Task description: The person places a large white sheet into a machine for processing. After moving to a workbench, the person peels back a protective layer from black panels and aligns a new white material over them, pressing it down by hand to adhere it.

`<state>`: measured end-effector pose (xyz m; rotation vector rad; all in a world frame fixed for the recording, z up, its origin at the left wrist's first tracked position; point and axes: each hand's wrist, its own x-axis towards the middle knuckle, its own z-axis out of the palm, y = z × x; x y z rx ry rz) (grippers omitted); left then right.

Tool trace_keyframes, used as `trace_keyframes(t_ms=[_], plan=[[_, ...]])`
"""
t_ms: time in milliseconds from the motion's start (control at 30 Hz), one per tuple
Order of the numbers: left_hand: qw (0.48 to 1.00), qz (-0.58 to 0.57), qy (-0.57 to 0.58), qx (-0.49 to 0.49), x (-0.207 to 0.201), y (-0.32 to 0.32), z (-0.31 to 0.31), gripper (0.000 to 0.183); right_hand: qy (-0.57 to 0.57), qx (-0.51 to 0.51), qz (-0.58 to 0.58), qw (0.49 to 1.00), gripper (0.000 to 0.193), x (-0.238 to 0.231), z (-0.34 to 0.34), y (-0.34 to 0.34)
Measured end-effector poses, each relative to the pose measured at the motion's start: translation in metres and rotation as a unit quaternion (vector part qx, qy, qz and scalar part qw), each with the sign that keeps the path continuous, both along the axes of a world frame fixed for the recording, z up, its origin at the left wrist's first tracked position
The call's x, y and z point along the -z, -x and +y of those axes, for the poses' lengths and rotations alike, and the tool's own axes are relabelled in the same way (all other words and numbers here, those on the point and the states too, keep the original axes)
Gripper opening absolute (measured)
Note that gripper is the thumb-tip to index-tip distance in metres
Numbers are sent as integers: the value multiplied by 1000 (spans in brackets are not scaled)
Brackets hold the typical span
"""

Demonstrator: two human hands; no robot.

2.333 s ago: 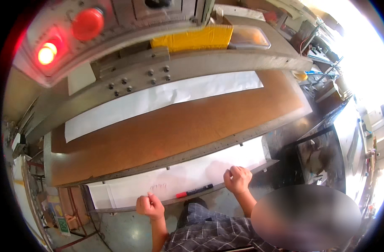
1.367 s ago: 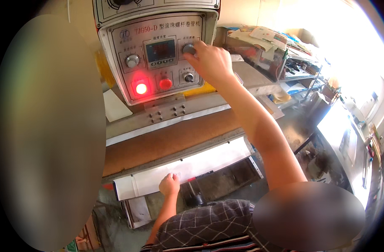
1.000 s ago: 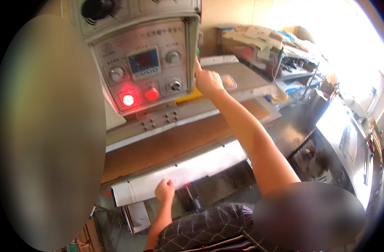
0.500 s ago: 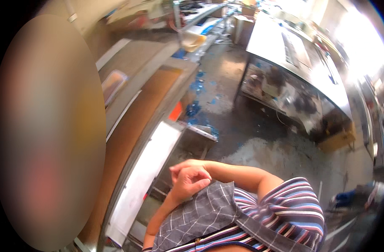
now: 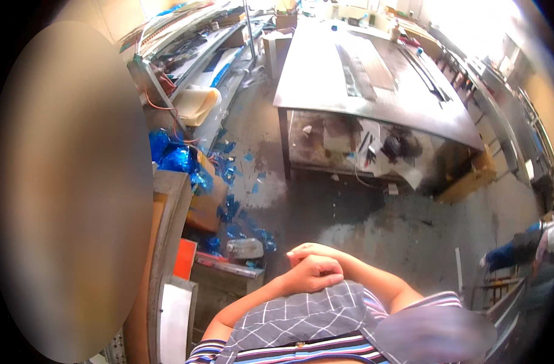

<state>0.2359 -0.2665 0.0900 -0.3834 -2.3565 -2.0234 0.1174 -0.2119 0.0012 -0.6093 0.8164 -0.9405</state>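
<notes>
In front of the grey checked apron (image 5: 301,309) my two hands lie crossed against each other. My left hand (image 5: 316,273) is closed, its thumb toward my body and its fingers curled in, with no object showing in it. Beyond it, my right hand (image 5: 300,250) is partly covered by the left one; the fingers that show are pressed together, and nothing is seen in them. Neither hand touches any workshop item. Nearest to them on the left are a clear plastic container (image 5: 245,248) and a low grey box-like piece (image 5: 228,294).
A large metal-topped table (image 5: 313,67) stands ahead, with long strips on it and clutter beneath. To the left are a rack (image 5: 198,60), blue foil (image 5: 177,158), an orange sheet (image 5: 184,259) and a white panel (image 5: 175,321). Blue scraps litter the floor. A person (image 5: 519,246) is at far right.
My view has swung left-to-right across the room, so the table now sits more to the left and the blue foil shows. My hands stay together at the apron.
</notes>
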Motion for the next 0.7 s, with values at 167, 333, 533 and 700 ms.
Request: trace_keyframes(t_ms=[167, 333, 533, 700], plan=[[999, 32, -17, 14, 8, 73, -30, 11, -29, -41, -231, 972, 25, -14, -27, 70], [1000, 11, -22, -13, 19, 123, -79, 14, -45, 1, -205, 978, 26, -18, -84, 125], [1000, -22, 13, -7, 30, 198, -189, 15, -62, 64, -148, 985, 28, -24, -189, 188], [998, 20, 27, -50, 3, 254, -302, 14, -79, 25, -121, 989, 30, -20, -304, 247]])
